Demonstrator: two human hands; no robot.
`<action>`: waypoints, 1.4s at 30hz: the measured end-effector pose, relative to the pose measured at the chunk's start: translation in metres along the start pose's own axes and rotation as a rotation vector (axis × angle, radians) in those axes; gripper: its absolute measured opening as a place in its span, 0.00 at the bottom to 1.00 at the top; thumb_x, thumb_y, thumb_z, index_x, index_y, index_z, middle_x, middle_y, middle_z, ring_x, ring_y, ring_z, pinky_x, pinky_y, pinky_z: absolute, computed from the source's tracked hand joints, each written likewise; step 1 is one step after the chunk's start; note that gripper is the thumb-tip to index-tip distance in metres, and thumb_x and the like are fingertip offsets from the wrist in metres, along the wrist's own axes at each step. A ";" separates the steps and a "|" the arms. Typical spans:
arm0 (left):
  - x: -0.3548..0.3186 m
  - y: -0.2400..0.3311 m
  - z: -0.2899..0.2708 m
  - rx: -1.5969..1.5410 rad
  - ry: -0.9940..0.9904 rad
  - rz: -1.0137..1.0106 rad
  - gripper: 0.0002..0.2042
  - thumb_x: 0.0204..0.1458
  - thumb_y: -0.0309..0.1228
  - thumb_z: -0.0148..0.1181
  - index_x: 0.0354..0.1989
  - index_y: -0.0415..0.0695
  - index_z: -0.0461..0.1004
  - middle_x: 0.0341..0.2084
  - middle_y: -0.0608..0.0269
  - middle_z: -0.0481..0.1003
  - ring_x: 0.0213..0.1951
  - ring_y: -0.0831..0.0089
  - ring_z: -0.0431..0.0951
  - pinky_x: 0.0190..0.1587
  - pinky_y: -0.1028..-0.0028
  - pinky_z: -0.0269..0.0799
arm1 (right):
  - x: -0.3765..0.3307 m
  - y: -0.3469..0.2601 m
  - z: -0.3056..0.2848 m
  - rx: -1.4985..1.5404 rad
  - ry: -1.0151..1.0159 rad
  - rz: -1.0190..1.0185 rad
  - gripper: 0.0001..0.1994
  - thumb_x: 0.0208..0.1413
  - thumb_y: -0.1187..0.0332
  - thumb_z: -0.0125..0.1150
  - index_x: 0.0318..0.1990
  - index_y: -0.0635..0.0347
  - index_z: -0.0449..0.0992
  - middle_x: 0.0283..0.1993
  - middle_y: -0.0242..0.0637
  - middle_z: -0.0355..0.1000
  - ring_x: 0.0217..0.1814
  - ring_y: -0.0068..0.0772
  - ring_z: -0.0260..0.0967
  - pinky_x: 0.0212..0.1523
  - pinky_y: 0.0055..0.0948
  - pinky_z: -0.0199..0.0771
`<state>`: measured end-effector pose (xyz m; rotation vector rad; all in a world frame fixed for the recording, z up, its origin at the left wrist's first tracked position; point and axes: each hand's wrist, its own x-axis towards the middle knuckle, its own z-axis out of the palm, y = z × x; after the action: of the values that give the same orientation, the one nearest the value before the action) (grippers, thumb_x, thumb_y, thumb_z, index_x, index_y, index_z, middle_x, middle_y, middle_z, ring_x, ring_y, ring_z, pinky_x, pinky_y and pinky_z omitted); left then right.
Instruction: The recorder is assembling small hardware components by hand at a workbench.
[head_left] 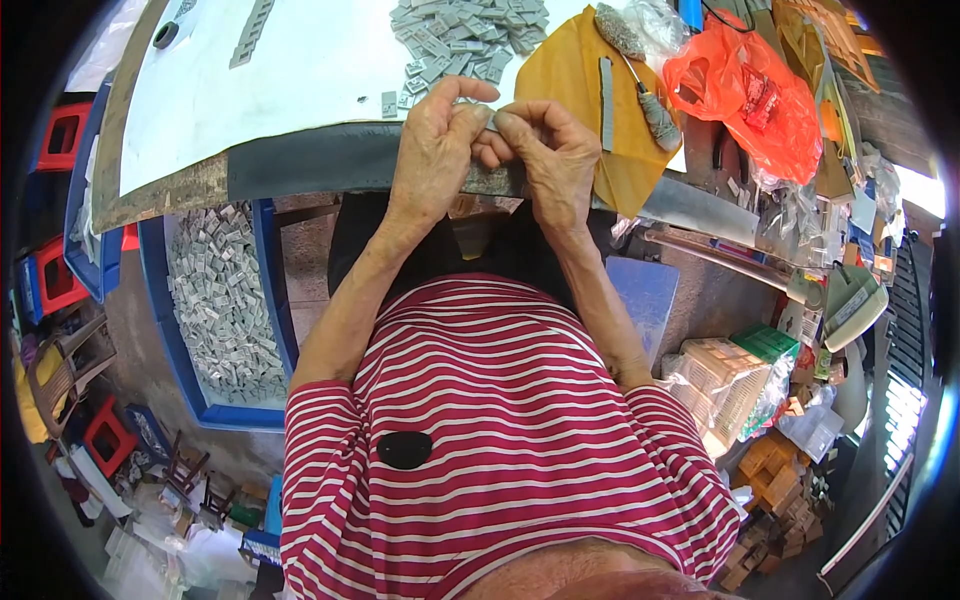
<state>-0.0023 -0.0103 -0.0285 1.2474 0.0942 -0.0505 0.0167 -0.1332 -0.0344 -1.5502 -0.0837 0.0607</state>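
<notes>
Hands are seen raised together at the near edge of the worktable (300, 70), fingertips meeting. The left hand (432, 150) is curled narrowly, thumb arched over the top and fingers bent inward; the right hand (545, 150) is likewise closed to a pinch, its fingertips pressed against those of the left. A small grey piece (490, 118) is gripped between the two sets of fingertips, only a sliver of it being visible, so its shape cannot be determined, nor can it be told which hand bears most of the grip. Just beyond the hands, on the white table surface, a heap of similar grey pieces (465, 35) is spread, with one stray piece (389, 103) lying just left of the left thumb. A yellow sheet (570, 75) is laid immediately right of the hands, and on it a grey flat file (606, 105) and a wire brush (655, 110) are placed, near the right hand but not touched. An orange plastic bag (745, 85) is noted further right. Below the table, left of the left forearm, a blue crate (155, 300) filled with grey pieces is observed. The table's far edge is cut off by the frame, and the lower view is largely blocked by a red-and-white striped shirt (480, 440).
</notes>
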 end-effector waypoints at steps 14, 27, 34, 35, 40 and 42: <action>0.005 0.005 0.006 0.185 0.150 0.121 0.09 0.51 0.22 0.43 0.39 0.39 0.66 0.17 0.68 0.67 0.20 0.84 0.66 0.23 0.82 0.63 | 0.002 -0.012 0.007 -0.557 0.076 -0.496 0.03 0.44 0.78 0.57 0.28 0.62 0.71 0.23 0.41 0.63 0.23 0.38 0.64 0.21 0.31 0.62; 0.009 0.015 0.002 0.242 0.106 0.215 0.10 0.54 0.25 0.43 0.43 0.37 0.65 0.21 0.59 0.71 0.23 0.80 0.70 0.26 0.80 0.66 | 0.014 -0.020 0.009 -0.565 0.042 -0.590 0.03 0.46 0.79 0.54 0.30 0.64 0.69 0.25 0.42 0.64 0.24 0.41 0.65 0.23 0.31 0.65; 0.005 0.030 -0.003 0.500 0.063 0.254 0.05 0.55 0.24 0.42 0.38 0.39 0.62 0.14 0.61 0.65 0.18 0.75 0.67 0.21 0.75 0.63 | 0.018 -0.025 0.007 -0.561 -0.122 -0.443 0.03 0.50 0.76 0.50 0.33 0.65 0.66 0.27 0.46 0.65 0.27 0.48 0.66 0.27 0.35 0.66; 0.005 0.028 -0.005 0.480 0.066 0.254 0.05 0.55 0.24 0.42 0.38 0.39 0.62 0.14 0.60 0.65 0.18 0.75 0.68 0.21 0.75 0.63 | 0.017 -0.026 0.008 -0.510 -0.145 -0.342 0.03 0.50 0.75 0.50 0.33 0.65 0.66 0.27 0.47 0.65 0.27 0.48 0.66 0.27 0.35 0.66; 0.007 0.028 -0.006 0.424 0.055 0.274 0.04 0.54 0.23 0.44 0.36 0.38 0.64 0.16 0.59 0.68 0.19 0.75 0.69 0.22 0.75 0.65 | 0.022 -0.032 0.006 -0.468 -0.158 -0.235 0.05 0.52 0.73 0.50 0.32 0.67 0.67 0.22 0.43 0.66 0.22 0.36 0.65 0.25 0.30 0.65; 0.008 0.027 -0.006 0.422 0.066 0.335 0.04 0.53 0.23 0.45 0.35 0.37 0.65 0.16 0.61 0.67 0.19 0.76 0.68 0.22 0.76 0.64 | 0.025 -0.032 0.003 -0.379 -0.226 -0.117 0.06 0.52 0.72 0.51 0.32 0.67 0.68 0.21 0.36 0.65 0.22 0.22 0.60 0.23 0.23 0.62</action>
<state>0.0074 0.0043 -0.0060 1.6717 -0.0737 0.2743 0.0407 -0.1281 -0.0022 -1.9086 -0.3821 0.1333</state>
